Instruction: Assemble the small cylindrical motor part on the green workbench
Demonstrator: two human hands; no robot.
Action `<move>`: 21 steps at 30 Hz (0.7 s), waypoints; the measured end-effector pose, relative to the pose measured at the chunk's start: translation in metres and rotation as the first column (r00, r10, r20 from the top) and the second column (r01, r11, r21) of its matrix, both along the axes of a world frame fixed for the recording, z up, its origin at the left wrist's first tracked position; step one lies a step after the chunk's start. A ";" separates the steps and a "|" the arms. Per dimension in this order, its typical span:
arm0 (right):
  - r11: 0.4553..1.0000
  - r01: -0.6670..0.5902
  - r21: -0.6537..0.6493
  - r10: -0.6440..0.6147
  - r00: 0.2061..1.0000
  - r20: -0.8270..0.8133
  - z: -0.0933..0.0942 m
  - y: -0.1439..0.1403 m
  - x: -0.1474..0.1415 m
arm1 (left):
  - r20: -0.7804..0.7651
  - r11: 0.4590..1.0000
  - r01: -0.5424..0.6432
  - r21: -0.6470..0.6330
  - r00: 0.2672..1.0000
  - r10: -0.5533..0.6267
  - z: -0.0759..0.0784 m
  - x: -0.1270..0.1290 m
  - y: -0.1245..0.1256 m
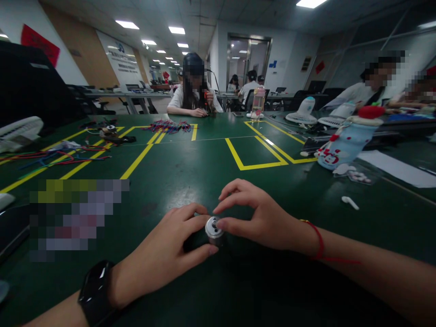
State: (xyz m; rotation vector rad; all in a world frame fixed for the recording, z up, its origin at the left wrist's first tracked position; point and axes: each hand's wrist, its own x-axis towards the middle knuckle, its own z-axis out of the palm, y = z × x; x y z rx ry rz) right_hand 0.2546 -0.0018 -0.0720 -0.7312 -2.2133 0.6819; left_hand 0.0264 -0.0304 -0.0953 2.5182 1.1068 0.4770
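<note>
A small silver cylinder (214,228), which looks like a small electric motor, stands upright on the green table (163,290). Its top face has a raised centre and dark holes. My left hand (173,240) grips it from the left, with the thumb in front and fingers behind. Over its right side comes my right hand (254,211), fingers spread apart and curved. The right thumb tip is at the edge of the top face; whether it presses there I cannot tell.
Loose coloured wires (166,127) lie toward the far left. On the right are a blue bottle (350,141), a white earbud (350,203) and white paper (402,168). Yellow tape (262,166) marks the tabletop. A person (194,91) sits across the table.
</note>
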 end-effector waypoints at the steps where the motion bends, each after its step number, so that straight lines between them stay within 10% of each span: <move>1: 1.000 -0.011 -0.003 0.011 1.000 -0.009 0.000 -0.003 -0.001 | 0.003 1.000 0.000 0.012 1.000 0.000 -0.002 0.001 0.000; 7: 0.996 -0.025 -0.085 0.015 0.992 -0.124 0.009 0.002 0.018 | 0.000 1.000 0.000 0.001 1.000 0.000 0.003 0.011 -0.003; 16: 0.975 -0.204 -0.091 0.223 0.923 0.314 -0.014 0.018 0.049 | -0.020 0.999 -0.016 -0.031 1.000 0.016 -0.001 0.018 0.005; 21: 0.964 -0.174 -0.198 0.211 0.961 0.179 -0.016 0.029 0.046 | -0.010 0.999 -0.015 -0.038 1.000 0.015 -0.006 0.011 0.010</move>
